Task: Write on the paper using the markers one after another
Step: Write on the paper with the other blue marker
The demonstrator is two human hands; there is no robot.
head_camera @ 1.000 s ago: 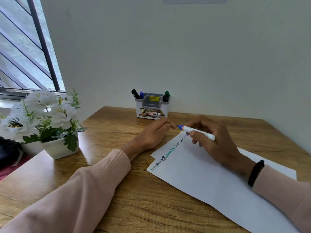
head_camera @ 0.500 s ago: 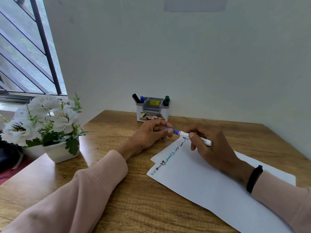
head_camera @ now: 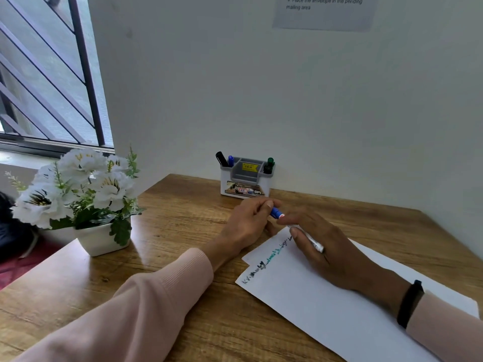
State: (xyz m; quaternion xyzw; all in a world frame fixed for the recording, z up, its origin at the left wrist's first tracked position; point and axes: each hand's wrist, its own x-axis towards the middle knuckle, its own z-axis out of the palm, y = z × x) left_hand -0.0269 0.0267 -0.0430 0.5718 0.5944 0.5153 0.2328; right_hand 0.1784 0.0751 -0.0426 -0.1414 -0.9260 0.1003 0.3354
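A white sheet of paper (head_camera: pixel 326 304) lies on the wooden table, with black and green writing along its upper left edge. My right hand (head_camera: pixel 324 246) grips the white barrel of a blue marker (head_camera: pixel 315 244) above the paper's top corner. My left hand (head_camera: pixel 251 223) pinches the marker's blue cap (head_camera: pixel 275 212) at the tip end. Both hands meet at the marker, just in front of the marker holder (head_camera: pixel 245 181). The holder has a black marker (head_camera: pixel 221 159), a blue marker (head_camera: pixel 231 160) and a green marker (head_camera: pixel 269 165) standing in it.
A white pot of white flowers (head_camera: pixel 86 197) stands on the table's left side. The holder sits against the back wall. A window with bars is at the far left. A printed note (head_camera: pixel 324 11) hangs on the wall above.
My left hand has closed its fingers over the marker's blue cap, which was bare a second ago. Both hands stay at the paper's top corner. The head camera has tilted up.
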